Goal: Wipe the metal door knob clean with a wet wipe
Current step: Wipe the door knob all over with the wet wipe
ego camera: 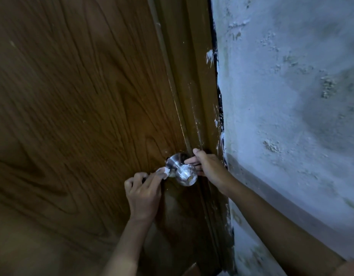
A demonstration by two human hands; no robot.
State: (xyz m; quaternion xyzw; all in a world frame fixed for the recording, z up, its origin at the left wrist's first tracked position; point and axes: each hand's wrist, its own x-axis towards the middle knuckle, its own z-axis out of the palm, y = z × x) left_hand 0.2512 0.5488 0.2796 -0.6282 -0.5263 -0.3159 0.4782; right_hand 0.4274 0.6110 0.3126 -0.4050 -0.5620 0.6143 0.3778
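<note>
A round metal door knob [186,174] with a keyhole in its face sticks out of the brown wooden door [82,116]. White smears cover its top. My left hand [143,193] pinches a small white wet wipe [163,171] and presses it against the knob's neck, on the left side by the base plate. My right hand [207,166] reaches in from the right, fingers spread along the knob's right side and the door edge, thumb up on the frame. Whether those fingers touch the knob is hard to tell.
The dark wooden door frame [200,96] runs down just right of the knob, flecked with white paint. A rough, pale painted wall [291,96] fills the right side. The scene is dim.
</note>
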